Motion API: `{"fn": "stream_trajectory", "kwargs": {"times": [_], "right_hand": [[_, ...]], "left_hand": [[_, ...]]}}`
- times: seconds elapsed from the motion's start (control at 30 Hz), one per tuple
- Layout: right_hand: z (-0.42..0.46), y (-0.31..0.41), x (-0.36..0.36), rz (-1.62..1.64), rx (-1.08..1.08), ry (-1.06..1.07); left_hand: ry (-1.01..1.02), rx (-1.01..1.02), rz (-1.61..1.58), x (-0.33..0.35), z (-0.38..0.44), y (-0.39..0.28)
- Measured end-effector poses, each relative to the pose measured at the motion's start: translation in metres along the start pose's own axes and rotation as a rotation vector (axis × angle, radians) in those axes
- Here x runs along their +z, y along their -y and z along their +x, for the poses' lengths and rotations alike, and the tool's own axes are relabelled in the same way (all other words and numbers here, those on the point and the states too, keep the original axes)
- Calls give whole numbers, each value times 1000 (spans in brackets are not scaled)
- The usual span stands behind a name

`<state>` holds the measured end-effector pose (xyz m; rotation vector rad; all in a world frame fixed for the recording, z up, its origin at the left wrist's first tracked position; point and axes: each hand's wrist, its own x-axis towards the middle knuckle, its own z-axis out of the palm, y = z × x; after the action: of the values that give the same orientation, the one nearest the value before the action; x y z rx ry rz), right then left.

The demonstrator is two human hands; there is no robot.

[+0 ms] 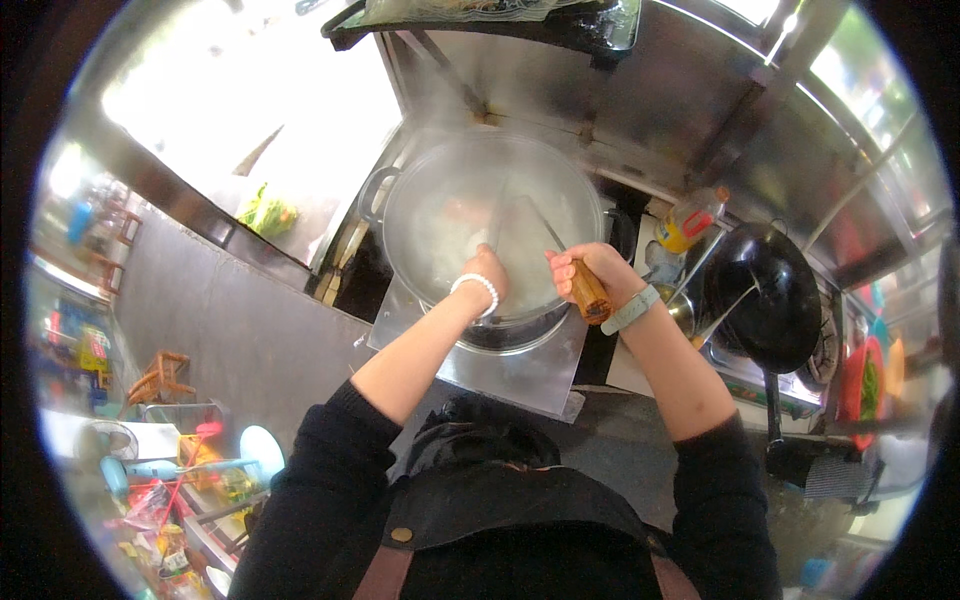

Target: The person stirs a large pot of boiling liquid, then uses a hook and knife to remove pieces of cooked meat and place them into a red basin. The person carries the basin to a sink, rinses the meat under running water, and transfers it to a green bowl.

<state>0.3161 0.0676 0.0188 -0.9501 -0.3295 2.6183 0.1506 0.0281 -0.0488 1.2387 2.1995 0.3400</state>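
A large metal pot [420,281] stands before me, full of pale, steaming liquid. Its contents are blurred by the steam, though a pinkish patch shows below the surface. Over the pot's near half, my left hand [484,270], with a white bead bracelet at the wrist, is closed around a long thin utensil [498,214] that points away from me; steam hides what kind it is. My right hand [596,270], above the pot's right rim, grips the wooden handle [589,294] of a metal-shafted utensil. The thin shaft [545,223] slants left into the pot, and its far end is hidden.
Right of the pot stand a plastic bottle of yellow liquid [686,221] and a black wok [761,300], tilted beside a gas burner [819,349]. Leafy greens [268,213] lie to the left. A tray [480,22] juts out overhead at the far side.
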Motion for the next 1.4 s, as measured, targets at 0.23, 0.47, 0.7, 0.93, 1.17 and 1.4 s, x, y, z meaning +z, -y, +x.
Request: {"fn": "stream_trajectory", "kwargs": {"times": [0.23, 0.47, 0.7, 0.93, 1.17, 1.4], "right_hand": [[6, 3, 1, 25, 4, -14], [10, 6, -16, -192, -33, -17], [-28, -22, 11, 24, -53, -18], [-36, -51, 17, 288, -119, 66], [-36, -57, -13, 335, -63, 67], [-42, -70, -22, 156, -109, -11]], "left_hand": [[299, 142, -3, -52, 2, -4], [122, 295, -643, -119, -127, 39], [193, 216, -935, -120, -166, 82], [163, 210, -928, -110, -136, 84], [222, 333, -664, -115, -84, 65], [250, 343, -265, -110, -33, 68]]}}
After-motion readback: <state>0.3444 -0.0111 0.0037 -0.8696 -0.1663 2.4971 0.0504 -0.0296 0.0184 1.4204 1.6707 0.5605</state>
